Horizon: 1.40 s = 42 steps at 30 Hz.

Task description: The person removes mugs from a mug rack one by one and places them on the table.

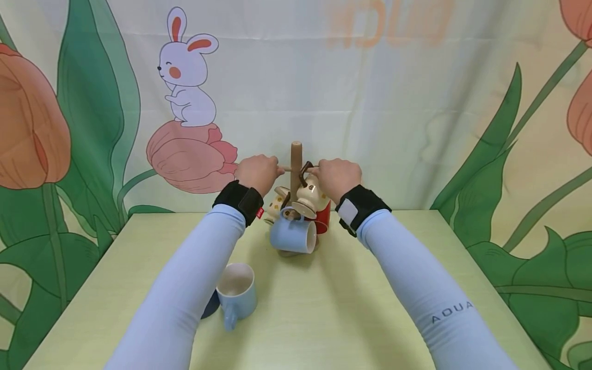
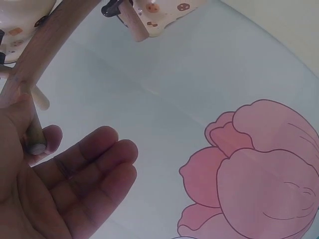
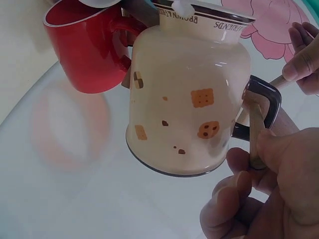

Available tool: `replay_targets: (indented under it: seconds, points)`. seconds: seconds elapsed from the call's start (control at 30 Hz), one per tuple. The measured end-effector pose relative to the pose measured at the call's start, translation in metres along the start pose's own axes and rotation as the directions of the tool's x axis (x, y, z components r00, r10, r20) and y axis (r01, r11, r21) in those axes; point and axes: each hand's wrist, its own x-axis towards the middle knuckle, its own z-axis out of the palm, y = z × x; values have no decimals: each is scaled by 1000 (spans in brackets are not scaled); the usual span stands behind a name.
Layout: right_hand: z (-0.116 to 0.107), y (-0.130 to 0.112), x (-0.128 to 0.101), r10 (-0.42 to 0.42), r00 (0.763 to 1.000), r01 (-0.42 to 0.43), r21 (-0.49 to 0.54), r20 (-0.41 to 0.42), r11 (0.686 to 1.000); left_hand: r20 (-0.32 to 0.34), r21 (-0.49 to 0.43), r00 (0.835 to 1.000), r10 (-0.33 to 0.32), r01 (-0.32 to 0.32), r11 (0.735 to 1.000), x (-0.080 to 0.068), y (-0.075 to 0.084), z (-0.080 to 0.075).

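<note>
A wooden mug tree (image 1: 296, 154) stands at the back of the table. My left hand (image 1: 257, 173) pinches the tip of its left upper peg (image 2: 38, 132) between thumb and index finger, the other fingers loosely bent. On the opposite side my right hand (image 1: 340, 177) pinches another peg (image 3: 256, 132). From that peg a cream mug (image 3: 184, 104) with cookie prints hangs by its dark handle (image 3: 272, 97). Lower down hang a light blue mug (image 1: 289, 236), a red mug (image 3: 89, 50) and a second cream patterned mug (image 1: 275, 206), partly hidden.
Nearer on the table, by the left forearm, a light blue mug (image 1: 238, 293) stands upright with its handle toward me. A dark blue round item (image 1: 211, 306) beside it is mostly covered by the sleeve. Behind the table hangs a printed curtain (image 1: 393, 118).
</note>
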Motion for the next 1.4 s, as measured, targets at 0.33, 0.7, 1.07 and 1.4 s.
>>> replay_targets:
  seconds: [0.33,0.7,1.07,1.4]
  points:
    - [4,4,7,14,1000,-14,-1,12,1000,-3,9,1000,-9,9,1000,-4,5,0]
    - [-3,8,12,11,998,-12,6,62,1000,-34,-20,999,-5,4,1000,-2,6,-1]
    - [1,14,25,2,998,-3,21,63,1000,-19,-21,1000,-15,14,1000,3,10,-2]
    - [5,17,33,6,997,-8,37,73,999,-38,-15,999,-8,7,1000,2,11,0]
